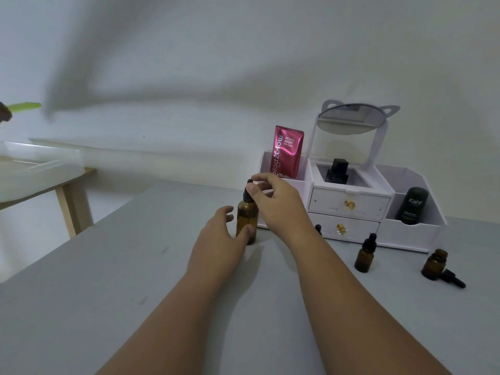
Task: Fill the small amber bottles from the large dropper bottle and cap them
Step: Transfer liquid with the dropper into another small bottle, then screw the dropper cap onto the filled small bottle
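Large dropper bottle stands upright on the grey surface, just off the front left corner of the white organizer. The left grip is curled round the bottle's amber body, with its thumb on the near side. The right grip pinches the bottle's black dropper cap between thumb and forefinger. The cap sits on the neck, and I cannot tell whether it is screwed tight.

A capped small bottle stands upright in front of the organizer's drawers, apart from them. An uncapped small bottle stands in front of the organizer's right end, with a loose dropper lying on its side just beside its base. A third black dropper top shows against the organizer's lower drawer; the rest is hidden behind the right forearm.

The organizer holds a pink sachet in its left compartment, a black square bottle in its top middle compartment and a black container in its right compartment. A round mirror is mounted above it.
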